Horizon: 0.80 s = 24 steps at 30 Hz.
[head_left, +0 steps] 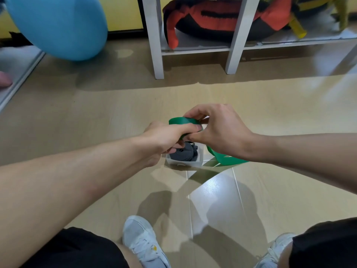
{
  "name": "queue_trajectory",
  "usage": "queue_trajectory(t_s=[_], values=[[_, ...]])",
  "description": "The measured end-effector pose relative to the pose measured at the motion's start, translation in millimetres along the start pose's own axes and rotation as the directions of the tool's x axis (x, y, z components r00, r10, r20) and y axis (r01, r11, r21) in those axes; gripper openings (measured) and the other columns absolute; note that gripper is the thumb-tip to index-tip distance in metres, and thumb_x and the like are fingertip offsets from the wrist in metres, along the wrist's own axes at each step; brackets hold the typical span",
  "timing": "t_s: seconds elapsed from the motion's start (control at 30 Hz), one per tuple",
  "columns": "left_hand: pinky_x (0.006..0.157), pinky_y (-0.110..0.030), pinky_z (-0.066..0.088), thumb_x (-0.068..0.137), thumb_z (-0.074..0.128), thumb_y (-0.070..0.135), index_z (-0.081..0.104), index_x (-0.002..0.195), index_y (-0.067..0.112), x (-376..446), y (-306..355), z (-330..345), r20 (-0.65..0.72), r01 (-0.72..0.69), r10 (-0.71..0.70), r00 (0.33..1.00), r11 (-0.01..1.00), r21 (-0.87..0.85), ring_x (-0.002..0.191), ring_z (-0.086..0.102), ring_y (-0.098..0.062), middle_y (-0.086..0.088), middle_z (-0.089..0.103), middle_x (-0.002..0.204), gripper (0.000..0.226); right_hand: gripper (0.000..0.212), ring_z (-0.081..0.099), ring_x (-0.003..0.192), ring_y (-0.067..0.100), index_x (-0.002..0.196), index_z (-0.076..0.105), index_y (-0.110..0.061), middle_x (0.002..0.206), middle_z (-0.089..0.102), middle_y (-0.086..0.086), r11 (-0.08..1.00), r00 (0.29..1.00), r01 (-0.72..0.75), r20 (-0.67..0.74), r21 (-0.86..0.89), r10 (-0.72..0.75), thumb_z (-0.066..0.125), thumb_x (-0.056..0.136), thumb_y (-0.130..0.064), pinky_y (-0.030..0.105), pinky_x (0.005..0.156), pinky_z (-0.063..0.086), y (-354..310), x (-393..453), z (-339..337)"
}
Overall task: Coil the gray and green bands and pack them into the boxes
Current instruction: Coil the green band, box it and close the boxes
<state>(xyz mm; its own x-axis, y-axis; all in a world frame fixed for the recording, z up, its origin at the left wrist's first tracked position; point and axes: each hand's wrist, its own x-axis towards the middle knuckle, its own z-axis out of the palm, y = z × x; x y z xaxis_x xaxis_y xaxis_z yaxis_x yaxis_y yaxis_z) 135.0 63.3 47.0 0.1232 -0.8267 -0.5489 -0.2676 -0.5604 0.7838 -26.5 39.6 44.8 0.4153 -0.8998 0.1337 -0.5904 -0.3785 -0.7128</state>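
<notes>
From the head camera, looking down, both my hands meet over the floor (100, 113). My left hand (166, 137) has its fingers (190, 128) curled round the green band (182, 121), gripping the small coil formed so far; my right hand (218, 130) pinches the same coil from the other side, thumb and forefinger closed on its top edge. The loose tail of the green band runs down under my right wrist and lies flat on the floor just beside it. Directly below my fingers sits a small white box (200, 162), and inside it the gray band (185, 153) lies already coiled. Beyond my fingers stands a white shelf (157, 45) carrying a red and black bag (216, 18); beyond and to the left is a blue ball (58, 26). Nearer to me than my fingers are my white shoes (143, 242) and black shorts (77, 248).
</notes>
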Motion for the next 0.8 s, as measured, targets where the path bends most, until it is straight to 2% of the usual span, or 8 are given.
queue_trajectory(t_s=[0.07,0.2,0.3,0.43,0.57,0.67,0.73,0.8], values=[[0.087,-0.031,0.06,0.067,0.087,0.046,0.074,0.106,0.017,2,1,-2,0.029,0.017,-0.015,0.999,0.998,-0.06,0.089,0.078,-0.015,-0.001,0.08,0.088,0.051,0.046,0.069,0.091,0.001,0.109,0.069,-0.029,0.095,0.073,-0.016,0.999,1.0,0.014,-0.024,0.051,-0.013,0.091,0.068,-0.027,0.027,0.088,0.057,-1,1,-1],[0.086,-0.03,0.057,0.075,0.08,0.046,0.071,0.116,0.02,2,9,-6,0.112,0.04,-0.022,0.993,0.986,-0.162,0.089,0.078,-0.016,-0.004,0.081,0.092,0.049,0.051,0.072,0.097,0.012,0.091,0.05,-0.025,0.1,0.074,-0.006,0.982,0.998,0.047,-0.048,0.185,-0.039,0.094,0.066,-0.031,0.039,0.089,0.058,6,7,-10],[0.094,-0.032,0.055,0.084,0.073,0.045,0.071,0.113,0.02,-1,15,-9,0.161,0.054,-0.018,0.987,0.973,-0.225,0.095,0.078,-0.02,-0.007,0.081,0.098,0.039,0.041,0.072,0.1,0.009,0.088,0.056,-0.019,0.101,0.075,-0.007,0.974,0.998,0.049,-0.054,0.22,-0.038,0.091,0.071,-0.029,0.038,0.091,0.06,14,7,-15],[0.106,-0.038,0.05,0.088,0.067,0.046,0.069,0.122,0.016,-6,15,-9,0.248,0.109,-0.039,0.968,0.955,-0.276,0.103,0.076,-0.025,-0.013,0.079,0.106,0.046,0.041,0.073,0.094,0.013,0.092,0.06,-0.018,0.093,0.073,-0.006,0.972,0.997,0.052,-0.071,0.228,-0.037,0.093,0.068,-0.027,0.039,0.089,0.06,18,4,-16],[0.111,-0.044,0.045,0.091,0.061,0.049,0.066,0.125,0.017,-7,12,-10,0.312,0.15,-0.081,0.947,0.967,-0.204,0.115,0.07,-0.026,-0.012,0.076,0.117,0.047,0.037,0.071,0.087,0.008,0.088,0.063,-0.024,0.088,0.071,-0.011,0.992,0.999,0.03,-0.038,0.125,-0.025,0.094,0.068,-0.027,0.034,0.084,0.06,14,3,-17],[0.11,-0.047,0.046,0.088,0.067,0.052,0.067,0.122,0.028,-8,13,-6,0.269,0.115,-0.09,0.959,0.99,-0.079,0.116,0.066,-0.023,-0.005,0.071,0.122,0.042,0.035,0.067,0.08,0.004,0.084,0.063,-0.03,0.082,0.07,-0.014,0.999,1.0,-0.008,-0.008,0.048,0.008,0.094,0.068,-0.026,0.03,0.079,0.058,12,3,-14],[0.107,-0.044,0.049,0.084,0.073,0.05,0.067,0.118,0.033,-8,11,-3,0.223,0.069,-0.07,0.972,0.998,0.009,0.114,0.066,-0.019,0.002,0.071,0.12,0.038,0.039,0.067,0.077,0.009,0.086,0.06,-0.028,0.081,0.069,-0.011,1.0,1.0,-0.015,0.015,0.022,0.015,0.094,0.066,-0.024,0.034,0.075,0.058,11,2,-12],[0.103,-0.039,0.051,0.082,0.075,0.052,0.068,0.115,0.031,-9,8,0,0.209,0.043,-0.057,0.976,0.997,0.07,0.109,0.067,-0.015,0.006,0.074,0.111,0.039,0.051,0.065,0.074,0.014,0.094,0.052,-0.022,0.082,0.067,-0.007,1.0,0.999,0.019,0.04,0.011,-0.02,0.093,0.064,-0.021,0.032,0.068,0.057,6,2,-10]])
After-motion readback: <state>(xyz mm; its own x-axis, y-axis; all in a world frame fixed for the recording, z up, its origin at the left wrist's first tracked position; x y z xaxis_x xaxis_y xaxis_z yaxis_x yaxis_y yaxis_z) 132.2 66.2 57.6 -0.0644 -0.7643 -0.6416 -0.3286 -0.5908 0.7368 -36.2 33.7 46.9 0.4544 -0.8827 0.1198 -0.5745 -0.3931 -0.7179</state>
